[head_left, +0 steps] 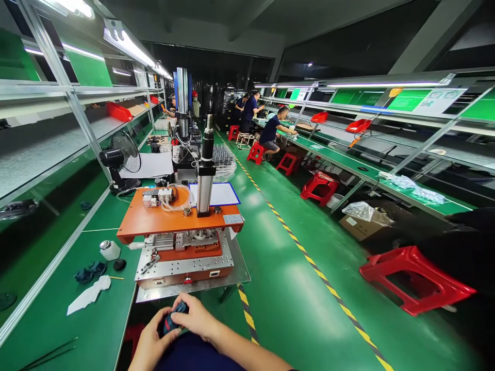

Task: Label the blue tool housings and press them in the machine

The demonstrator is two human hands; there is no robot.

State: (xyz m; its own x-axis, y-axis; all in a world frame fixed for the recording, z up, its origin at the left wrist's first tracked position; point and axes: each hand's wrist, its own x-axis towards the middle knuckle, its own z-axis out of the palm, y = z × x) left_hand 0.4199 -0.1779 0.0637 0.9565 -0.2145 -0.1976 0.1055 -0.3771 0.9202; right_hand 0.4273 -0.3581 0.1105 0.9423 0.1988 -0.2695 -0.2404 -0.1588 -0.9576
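Note:
Low in the head view, my left hand (152, 337) and my right hand (199, 318) are both closed around a small dark blue plastic part (169, 324) with a red marking. My fingers cover much of it, so its exact kind does not show. Just beyond my hands stands a press machine (180, 219) with an orange top plate, an upright cylinder and a drilled metal base. On the green bench to the left lie similar dark blue parts (91, 272), a crumpled white cloth (89, 296) and a white bottle (110, 250).
Tweezers (50, 354) lie at the bench's near left, and a round black cap (119, 264) sits beside the bottle. A black fan (120, 159) stands behind. Red stools (415, 278) line the right side of the aisle, where a seated co-worker (273, 131) works at another bench.

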